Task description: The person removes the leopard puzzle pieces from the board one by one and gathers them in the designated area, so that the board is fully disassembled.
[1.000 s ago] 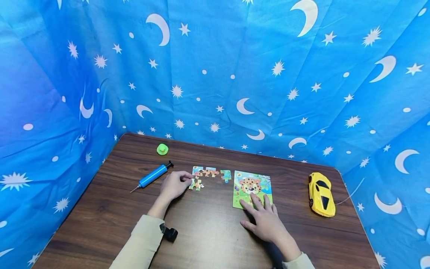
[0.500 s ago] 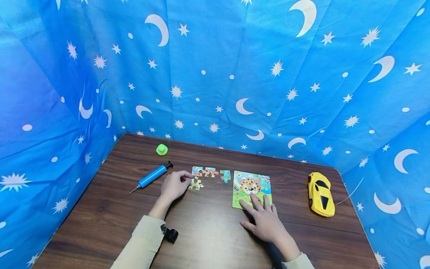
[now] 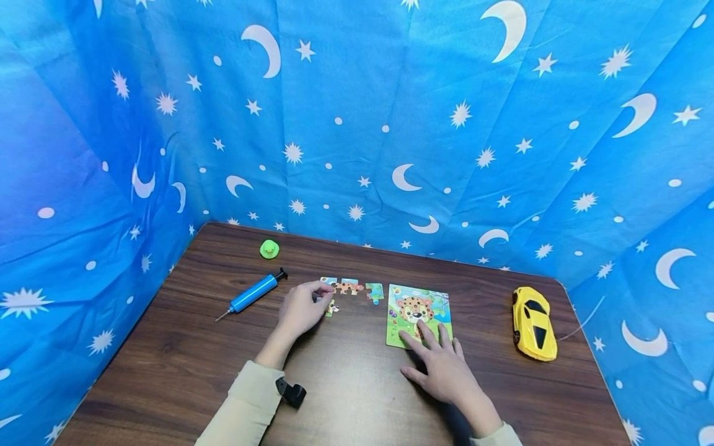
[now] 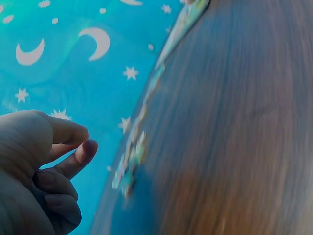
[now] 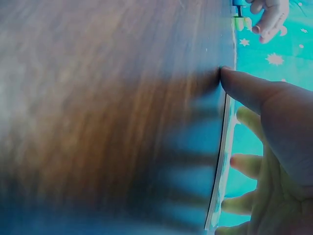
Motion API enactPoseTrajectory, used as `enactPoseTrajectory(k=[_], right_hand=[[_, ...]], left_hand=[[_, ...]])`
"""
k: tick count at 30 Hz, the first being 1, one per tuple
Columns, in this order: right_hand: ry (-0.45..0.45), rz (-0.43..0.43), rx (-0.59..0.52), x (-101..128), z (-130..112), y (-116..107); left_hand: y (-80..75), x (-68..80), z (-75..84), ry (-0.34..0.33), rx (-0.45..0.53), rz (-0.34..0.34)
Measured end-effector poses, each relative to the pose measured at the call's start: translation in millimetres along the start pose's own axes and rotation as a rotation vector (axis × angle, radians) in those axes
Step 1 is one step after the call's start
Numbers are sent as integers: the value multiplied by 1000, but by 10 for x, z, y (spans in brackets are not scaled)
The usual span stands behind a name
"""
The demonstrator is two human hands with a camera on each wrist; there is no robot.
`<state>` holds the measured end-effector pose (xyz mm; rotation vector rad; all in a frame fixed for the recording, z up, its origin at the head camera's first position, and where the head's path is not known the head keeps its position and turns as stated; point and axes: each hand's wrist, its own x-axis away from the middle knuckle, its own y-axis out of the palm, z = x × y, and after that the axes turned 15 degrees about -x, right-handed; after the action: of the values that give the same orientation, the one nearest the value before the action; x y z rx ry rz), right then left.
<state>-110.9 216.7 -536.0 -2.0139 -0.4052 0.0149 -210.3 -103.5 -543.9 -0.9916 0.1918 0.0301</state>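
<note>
My left hand (image 3: 304, 308) hovers over a group of jigsaw pieces (image 3: 349, 287) with a spotted animal print, covering some of them. In the left wrist view its thumb and index tips come together with nothing visible between them, and the other fingers are loosely bent. A piece (image 3: 331, 308) peeks out just beyond the fingertips, and a separate blue-green piece (image 3: 375, 293) lies to the right. Fingers spread, my right hand (image 3: 443, 368) rests on the lower part of a square leopard picture board (image 3: 418, 303). In the right wrist view its thumb reaches down to the tabletop.
A blue hand pump (image 3: 253, 293) with a thin needle lies left of my left hand. Behind it sits a green rubber duck (image 3: 269, 249). At the right stands a yellow toy car (image 3: 534, 323). Blue star-and-moon cloth (image 3: 357, 124) hangs round the brown table (image 3: 357, 396).
My left hand has shifted right from the left edge of the jigsaw pieces and now covers more of them. The right hand stays on the leopard picture board.
</note>
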Motion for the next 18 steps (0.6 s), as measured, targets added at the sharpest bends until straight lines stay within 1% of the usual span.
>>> enactPoseTrajectory(k=[4, 9, 14, 18], right_hand=[[-9, 38, -6, 41, 38, -35], [2, 61, -8, 83, 113, -59], [17, 29, -16, 98, 174, -54], [36, -9, -17, 102, 183, -41]], left_hand=[[45, 16, 185, 52, 34, -30], [161, 14, 400, 121, 53, -67], [310, 13, 615, 167, 56, -142], [453, 18, 791, 193, 36, -183]])
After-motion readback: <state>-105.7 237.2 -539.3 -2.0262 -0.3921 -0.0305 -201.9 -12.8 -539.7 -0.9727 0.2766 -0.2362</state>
